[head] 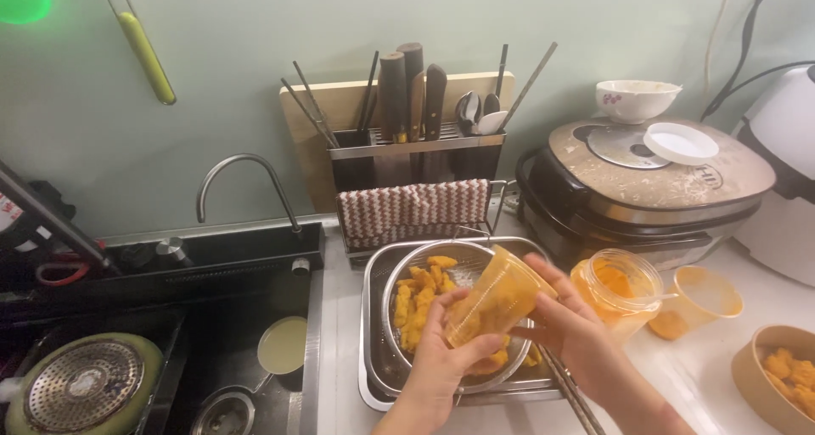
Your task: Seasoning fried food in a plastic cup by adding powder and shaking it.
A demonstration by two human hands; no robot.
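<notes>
Both my hands hold a clear plastic cup point(494, 299) stained orange, tipped on its side over a metal strainer point(407, 269). My left hand point(441, 363) cradles the cup from below. My right hand point(573, 325) grips its base end. Orange fried pieces point(418, 303) lie heaped in the strainer, which sits in a square steel tray point(371, 333). Metal tongs or chopsticks point(569, 392) poke out under my right hand.
An open orange-stained jar point(618, 286) and a similar cup point(705, 297) stand to the right, with a brown bowl of fried pieces point(777, 376). Behind are a knife rack point(416, 138), a cooker point(654, 180) with a bowl point(637, 100). The sink point(212, 350) lies left.
</notes>
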